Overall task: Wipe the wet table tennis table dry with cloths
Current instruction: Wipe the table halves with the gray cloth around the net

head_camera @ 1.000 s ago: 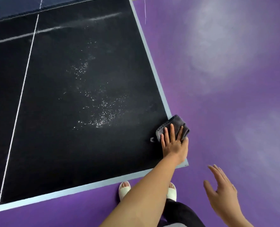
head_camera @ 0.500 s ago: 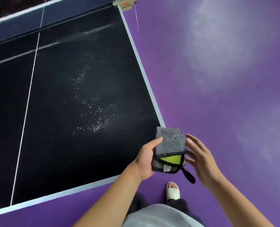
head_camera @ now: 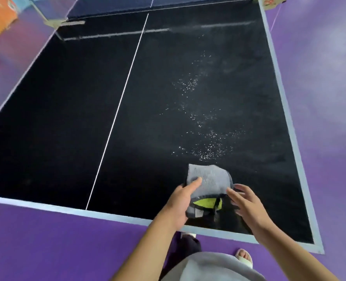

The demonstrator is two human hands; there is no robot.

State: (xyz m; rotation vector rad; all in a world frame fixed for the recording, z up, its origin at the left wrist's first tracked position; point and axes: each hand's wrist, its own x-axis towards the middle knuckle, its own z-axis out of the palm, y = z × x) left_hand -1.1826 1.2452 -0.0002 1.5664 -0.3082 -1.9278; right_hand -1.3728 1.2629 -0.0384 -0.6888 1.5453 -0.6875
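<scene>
The left hand [head_camera: 180, 203] grips a folded grey cloth [head_camera: 210, 179], thumb pressed on top and fingers curled beneath, holding it over the table [head_camera: 66, 118] near its near edge, right of the white centre line [head_camera: 117, 110]. A yellow-green inner face shows at the cloth's lower fold. The right hand [head_camera: 249, 205] is spread, fingers loosely extended, tips at the cloth's right edge. Droplets [head_camera: 208, 147] glisten just beyond the cloth.

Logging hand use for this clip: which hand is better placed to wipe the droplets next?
Likely left. The left hand grips the folded grey cloth just short of the droplets; the right hand hovers beside it, holding nothing.
</scene>
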